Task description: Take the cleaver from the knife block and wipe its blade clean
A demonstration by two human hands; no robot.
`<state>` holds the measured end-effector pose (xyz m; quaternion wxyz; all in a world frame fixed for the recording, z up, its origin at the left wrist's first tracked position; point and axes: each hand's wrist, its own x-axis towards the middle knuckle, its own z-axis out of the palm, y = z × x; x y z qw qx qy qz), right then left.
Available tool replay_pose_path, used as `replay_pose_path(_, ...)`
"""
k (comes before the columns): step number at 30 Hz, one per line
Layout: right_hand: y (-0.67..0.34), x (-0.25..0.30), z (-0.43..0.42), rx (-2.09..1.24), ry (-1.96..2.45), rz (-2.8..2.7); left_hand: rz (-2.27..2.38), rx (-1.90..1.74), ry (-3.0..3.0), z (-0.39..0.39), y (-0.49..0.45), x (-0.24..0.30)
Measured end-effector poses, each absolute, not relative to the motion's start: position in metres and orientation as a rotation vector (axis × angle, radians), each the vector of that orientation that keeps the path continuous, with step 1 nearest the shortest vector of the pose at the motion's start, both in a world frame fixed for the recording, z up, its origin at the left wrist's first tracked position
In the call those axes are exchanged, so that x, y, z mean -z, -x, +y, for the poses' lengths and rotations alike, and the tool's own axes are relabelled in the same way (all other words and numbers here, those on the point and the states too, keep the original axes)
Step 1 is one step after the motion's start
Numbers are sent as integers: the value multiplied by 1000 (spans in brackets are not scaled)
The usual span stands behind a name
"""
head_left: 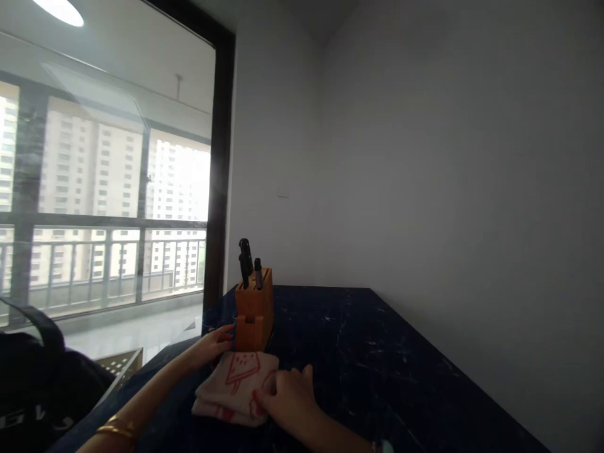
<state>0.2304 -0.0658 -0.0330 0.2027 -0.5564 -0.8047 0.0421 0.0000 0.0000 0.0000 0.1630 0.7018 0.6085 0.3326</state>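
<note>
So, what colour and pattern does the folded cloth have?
Cream folded cloth with red line drawings, seen in the head view.

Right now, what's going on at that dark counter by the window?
A person stands at a dark marbled counter. Their left hand rests against the base of a wooden knife block, which stands upright with black-handled knives in its slots. Their right hand lies on a folded white cloth with red print just in front of the block. A dark bag sits at the lower left.
</note>
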Motion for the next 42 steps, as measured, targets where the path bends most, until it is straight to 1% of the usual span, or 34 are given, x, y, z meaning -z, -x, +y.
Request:
replay_pose_path(6,-233,32,-63,-126,1613,-2247,1563,-921,-1955,10,-20,8)
replay_pose_path(15,-265,26,-66,-23,1639,-2258,1632,-877,-1976,28,-25,26)
replay_pose_path(21,-279,17,-66,64,1648,-2293,1678,-869,-2091,36,-42,33)
replay_pose_path(26,-298,4,-61,96,1754,-2319,1731,-774,-2197,37,-67,26)
replay_pose_path(35,-354,-11,-50,45,1976,-2316,1901,-617,-2320,42,-129,15)
replay_pose_path(42,-390,-19,-42,-43,2115,-2283,1930,-557,-2384,45,-184,14)
